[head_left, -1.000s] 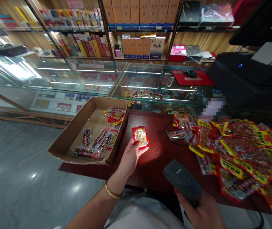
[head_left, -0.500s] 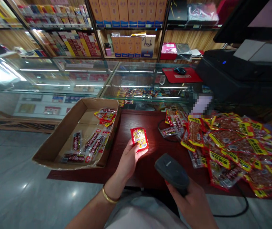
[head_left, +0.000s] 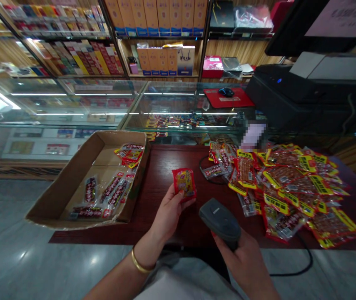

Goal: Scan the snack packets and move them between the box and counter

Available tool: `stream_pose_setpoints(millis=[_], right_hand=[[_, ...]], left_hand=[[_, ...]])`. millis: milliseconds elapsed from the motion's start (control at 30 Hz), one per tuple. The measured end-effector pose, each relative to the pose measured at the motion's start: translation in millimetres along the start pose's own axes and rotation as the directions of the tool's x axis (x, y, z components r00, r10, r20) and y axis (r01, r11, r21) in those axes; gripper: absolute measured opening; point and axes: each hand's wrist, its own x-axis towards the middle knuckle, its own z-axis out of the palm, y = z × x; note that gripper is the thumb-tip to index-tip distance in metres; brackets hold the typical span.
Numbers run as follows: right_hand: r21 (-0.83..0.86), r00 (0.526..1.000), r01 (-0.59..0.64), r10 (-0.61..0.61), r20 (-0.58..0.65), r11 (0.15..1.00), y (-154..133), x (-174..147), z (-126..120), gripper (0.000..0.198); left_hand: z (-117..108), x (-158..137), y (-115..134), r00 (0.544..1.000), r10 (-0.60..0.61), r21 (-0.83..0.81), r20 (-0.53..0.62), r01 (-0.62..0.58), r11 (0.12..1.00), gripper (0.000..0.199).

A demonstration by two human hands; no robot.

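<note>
1. Head view: a small red packet (head_left: 186, 181) is pinched low between the thumb and fingers of the left hand (head_left: 169, 213), just below centre toward six o'clock; the low grip presumably leaves most of its face uncovered.
2. Head view: at five o'clock, a handheld scanner (head_left: 220, 220) is gripped in the right hand (head_left: 240, 255), its nose turned toward the packet, apparently to line the two up; a gap is left between them.
3. Head view: a cardboard box (head_left: 62, 183) with slim packets inside is set between eight and nine o'clock, a pile of snack packets (head_left: 290, 183) between three and four, presumably so both are within reach.
4. Head view: the scanner's handle and most of the right hand's curled fingers are hidden; whether a trigger is pressed cannot be told. The lower packets are covered, the monitor (head_left: 279, 35) at two o'clock is cropped, and the cable (head_left: 290, 274) at four o'clock is lost behind the right arm.
</note>
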Motion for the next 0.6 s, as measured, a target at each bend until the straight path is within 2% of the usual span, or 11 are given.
stream_pose_setpoints(millis=[167,233,367,500,600], right_hand=[[0.025,0.997,-0.002,0.004,-0.077,1.000,10,-5,-8,0.025],[0.047,0.990,-0.019,0.025,-0.137,0.999,16,-9,-13,0.026],[0.101,0.951,-0.165,0.185,-0.247,0.981,29,-22,-26,0.033],[0.133,0.886,-0.312,0.338,-0.318,0.941,41,-35,-34,0.045],[0.124,0.851,-0.345,0.366,-0.378,0.930,45,-37,-35,0.051]], left_hand=[[8,6,-7,0.996,-0.079,0.083,-0.052,0.083,0.993,0.035],[21,16,-10,0.995,-0.098,0.160,-0.015,0.099,0.982,0.035],[78,50,-22,0.976,-0.105,0.260,0.189,0.054,0.964,0.034],[140,87,-43,0.901,-0.155,0.340,0.404,0.009,0.940,0.034],[158,99,-56,0.869,-0.145,0.358,0.472,-0.039,0.933,0.035]])
